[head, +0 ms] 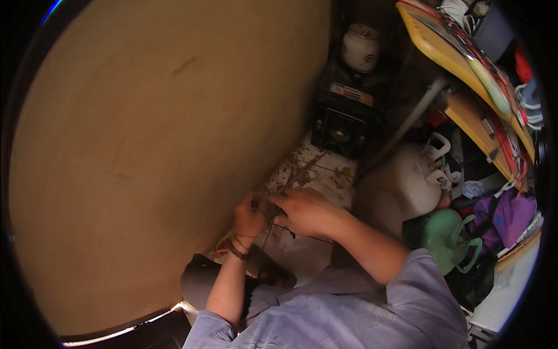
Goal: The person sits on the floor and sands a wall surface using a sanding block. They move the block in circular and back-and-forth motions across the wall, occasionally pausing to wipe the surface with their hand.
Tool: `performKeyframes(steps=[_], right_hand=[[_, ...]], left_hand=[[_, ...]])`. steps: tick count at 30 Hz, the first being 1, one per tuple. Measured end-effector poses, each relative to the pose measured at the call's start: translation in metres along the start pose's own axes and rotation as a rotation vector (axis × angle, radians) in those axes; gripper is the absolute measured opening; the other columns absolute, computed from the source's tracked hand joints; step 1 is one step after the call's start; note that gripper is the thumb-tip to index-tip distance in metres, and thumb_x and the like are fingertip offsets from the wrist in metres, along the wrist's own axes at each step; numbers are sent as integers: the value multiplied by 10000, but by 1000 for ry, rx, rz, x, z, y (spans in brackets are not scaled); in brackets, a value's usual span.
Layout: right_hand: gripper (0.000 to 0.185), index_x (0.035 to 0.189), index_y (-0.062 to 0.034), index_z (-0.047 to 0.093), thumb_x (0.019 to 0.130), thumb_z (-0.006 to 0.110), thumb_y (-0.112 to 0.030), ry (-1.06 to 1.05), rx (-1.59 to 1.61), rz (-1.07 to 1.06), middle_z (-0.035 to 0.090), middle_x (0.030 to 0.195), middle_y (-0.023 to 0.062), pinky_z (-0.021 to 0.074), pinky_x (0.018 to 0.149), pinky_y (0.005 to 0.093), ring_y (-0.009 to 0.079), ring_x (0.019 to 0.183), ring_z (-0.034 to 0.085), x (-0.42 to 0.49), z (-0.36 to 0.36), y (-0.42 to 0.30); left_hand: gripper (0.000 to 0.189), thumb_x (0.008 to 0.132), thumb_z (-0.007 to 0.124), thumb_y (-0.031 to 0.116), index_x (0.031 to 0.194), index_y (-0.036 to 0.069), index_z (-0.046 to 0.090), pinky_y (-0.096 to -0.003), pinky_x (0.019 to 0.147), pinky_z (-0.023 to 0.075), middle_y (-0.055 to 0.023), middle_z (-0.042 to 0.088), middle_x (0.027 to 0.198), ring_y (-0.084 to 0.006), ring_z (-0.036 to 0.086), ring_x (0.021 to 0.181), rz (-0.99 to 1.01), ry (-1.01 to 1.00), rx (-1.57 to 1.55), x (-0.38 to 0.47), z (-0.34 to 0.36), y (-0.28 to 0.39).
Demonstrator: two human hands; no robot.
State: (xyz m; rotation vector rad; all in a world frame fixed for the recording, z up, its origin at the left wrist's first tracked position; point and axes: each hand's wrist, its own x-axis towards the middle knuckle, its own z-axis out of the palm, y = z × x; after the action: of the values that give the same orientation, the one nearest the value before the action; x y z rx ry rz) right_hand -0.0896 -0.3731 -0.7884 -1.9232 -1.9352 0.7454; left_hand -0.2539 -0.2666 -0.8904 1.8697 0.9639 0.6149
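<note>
In front of my body both hands meet low over the dirty white tiled floor (301, 257). My left hand (249, 218), with braided bracelets at its wrist, is curled around a small dark object (255, 204). From the right, my right hand (307, 211) reaches in, fingers bent around a dark part close to the left fingertips. Blur and fingers hide what the object is and whether both hands hold one piece. Brown dirt (305, 172) lies smeared over the tiles just beyond.
A large tan panel (152, 152) stands close on the left. Ahead is a black speaker-like box (340, 131), with a white container (361, 50) behind. On the right are a whitish gas cylinder (418, 174), a green one (440, 237), purple fabric (510, 213) and yellow shelves (440, 54) with cables.
</note>
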Motion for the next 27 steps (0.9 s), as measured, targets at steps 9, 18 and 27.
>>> performKeyframes(steps=[9,18,27], right_hand=[[492,1277,-32,594,884,661,-321,-222,-139,50,671,1130,228,508,938,467,382,1107,627,32,-36,-22],[540,1339,-30,556,901,646,-334,-61,-42,-110,603,1276,240,472,998,471,402,1166,587,79,-14,41],[663,1372,-55,555,837,714,-414,-327,-81,-110,617,1293,216,418,1061,426,397,1226,562,139,-1,75]], left_hand=[[210,911,700,152,1037,-8,650,-270,687,505,-53,672,833,-115,597,737,-50,158,-20,-34,-54,69],[199,900,702,129,1033,-11,655,-296,756,513,-78,680,902,-153,628,798,111,464,175,-43,-114,106],[167,816,736,18,967,17,664,-293,746,522,-86,675,907,-161,640,791,402,1149,556,-89,-203,149]])
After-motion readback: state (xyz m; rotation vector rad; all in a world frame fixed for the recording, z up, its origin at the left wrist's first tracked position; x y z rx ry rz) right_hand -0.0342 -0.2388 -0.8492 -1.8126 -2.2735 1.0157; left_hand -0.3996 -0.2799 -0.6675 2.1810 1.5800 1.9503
